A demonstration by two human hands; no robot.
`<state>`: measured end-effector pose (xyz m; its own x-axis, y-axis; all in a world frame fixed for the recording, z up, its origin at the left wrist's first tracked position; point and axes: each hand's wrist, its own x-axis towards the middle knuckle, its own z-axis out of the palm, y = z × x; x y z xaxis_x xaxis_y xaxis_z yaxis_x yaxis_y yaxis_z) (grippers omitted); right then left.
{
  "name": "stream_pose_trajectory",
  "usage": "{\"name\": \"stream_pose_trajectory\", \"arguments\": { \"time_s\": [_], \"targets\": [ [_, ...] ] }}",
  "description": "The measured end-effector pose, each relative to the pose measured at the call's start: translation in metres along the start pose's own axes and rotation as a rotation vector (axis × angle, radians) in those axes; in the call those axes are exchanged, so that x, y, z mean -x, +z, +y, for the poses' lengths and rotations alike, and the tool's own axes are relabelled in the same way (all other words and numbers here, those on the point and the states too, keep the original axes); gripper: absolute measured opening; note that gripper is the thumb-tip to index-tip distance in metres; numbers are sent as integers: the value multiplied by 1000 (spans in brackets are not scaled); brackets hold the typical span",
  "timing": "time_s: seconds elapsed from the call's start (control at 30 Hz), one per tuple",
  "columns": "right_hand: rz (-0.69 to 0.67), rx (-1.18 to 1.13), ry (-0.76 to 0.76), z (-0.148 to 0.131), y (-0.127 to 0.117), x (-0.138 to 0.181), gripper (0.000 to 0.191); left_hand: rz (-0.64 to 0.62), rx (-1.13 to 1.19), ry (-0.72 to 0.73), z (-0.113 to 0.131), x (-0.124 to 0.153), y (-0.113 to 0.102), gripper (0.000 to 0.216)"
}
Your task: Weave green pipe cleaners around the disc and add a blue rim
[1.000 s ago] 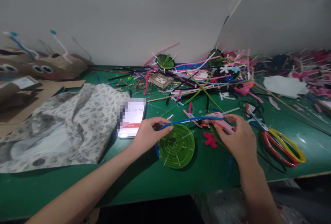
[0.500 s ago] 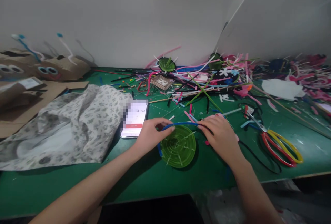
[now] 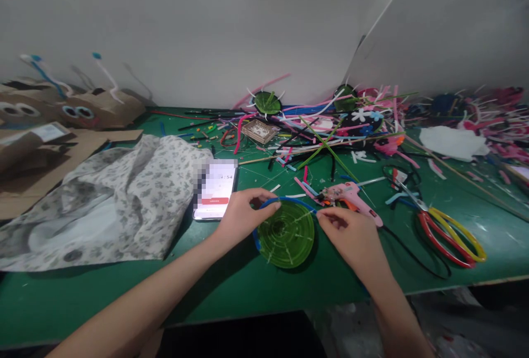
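A green coiled disc (image 3: 285,237) with pale radial ribs sits above the green table, tilted towards me. A blue pipe cleaner (image 3: 296,200) curves along its left and far rim. My left hand (image 3: 242,217) is closed at the upper left rim, thumb and fingers pinching the disc's edge with the blue strip on it. At the right rim my right hand (image 3: 351,237) pinches the blue pipe cleaner's free length close to the disc. Just beyond that hand lies a pink glue gun (image 3: 351,197) on its side, its black cord running right.
Scissors (image 3: 450,237) with red and yellow handles lie at right. A phone (image 3: 215,190) and patterned cloth (image 3: 124,198) are at left. Loose pipe cleaners (image 3: 314,132) heap at the back, near a small framed box (image 3: 259,131). Cardboard figures (image 3: 82,110) stand far left.
My right hand has moved down and nearer the disc, bending the blue pipe cleaner round the right rim. The glue gun behind it is now uncovered. My left hand stays in place.
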<state>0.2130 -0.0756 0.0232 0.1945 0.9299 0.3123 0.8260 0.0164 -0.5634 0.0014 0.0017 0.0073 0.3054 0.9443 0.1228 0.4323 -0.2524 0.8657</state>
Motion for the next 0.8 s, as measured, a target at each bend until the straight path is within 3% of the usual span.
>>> {"name": "stream_pose_trajectory", "arguments": {
  "time_s": [0.27,0.8],
  "targets": [
    [-9,-196,180,-6,-1,6,15,4,8,7,0,0,0,16],
    [6,-277,246,-15,5,17,19,3,-8,10,-2,0,1,15]
  ]
}}
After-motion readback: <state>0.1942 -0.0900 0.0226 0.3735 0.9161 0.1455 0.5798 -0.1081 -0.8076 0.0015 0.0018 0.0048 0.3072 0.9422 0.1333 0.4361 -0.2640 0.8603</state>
